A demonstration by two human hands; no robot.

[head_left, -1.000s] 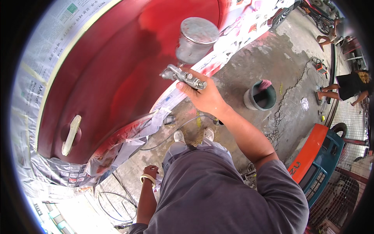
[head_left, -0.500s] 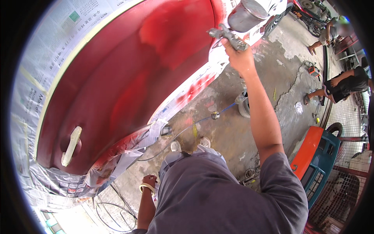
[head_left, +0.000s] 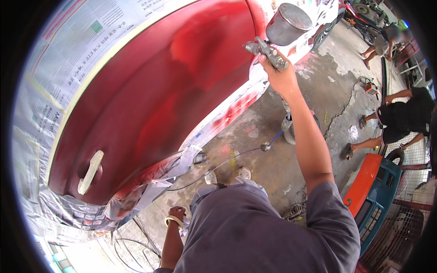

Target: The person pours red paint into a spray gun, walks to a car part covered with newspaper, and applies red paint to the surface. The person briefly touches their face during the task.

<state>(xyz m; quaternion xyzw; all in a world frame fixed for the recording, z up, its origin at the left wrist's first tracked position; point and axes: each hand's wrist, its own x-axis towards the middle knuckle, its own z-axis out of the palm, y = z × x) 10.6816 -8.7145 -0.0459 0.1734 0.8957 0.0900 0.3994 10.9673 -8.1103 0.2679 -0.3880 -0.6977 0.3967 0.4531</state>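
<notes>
In the head view, my right hand [head_left: 281,76] is wrapped round the handle of a metal spray gun [head_left: 269,53] with a grey paint cup [head_left: 289,27] on top. The gun is held up at the far end of a dark red car panel [head_left: 114,109], its nozzle toward the panel and apart from it. Brighter red patches show on the panel's far and middle parts. Pale masking tape covers the door handle [head_left: 91,172]. My left hand [head_left: 176,212] hangs low by my side, fingers curled in with nothing visible in them. A cream ring [head_left: 173,220] circles that wrist.
Newspaper masking [head_left: 86,61] and plastic film [head_left: 150,200] border the panel. A hose [head_left: 236,153] crosses the concrete beside a container [head_left: 289,132]. An orange and teal bumper [head_left: 371,195] lies at right. Two people stand at right, one in black [head_left: 403,113], another [head_left: 387,41] farther off.
The spray gun has turned a little, so more of the cup's top shows. The panel sits slightly farther right in the view. The person in black has stepped nearer.
</notes>
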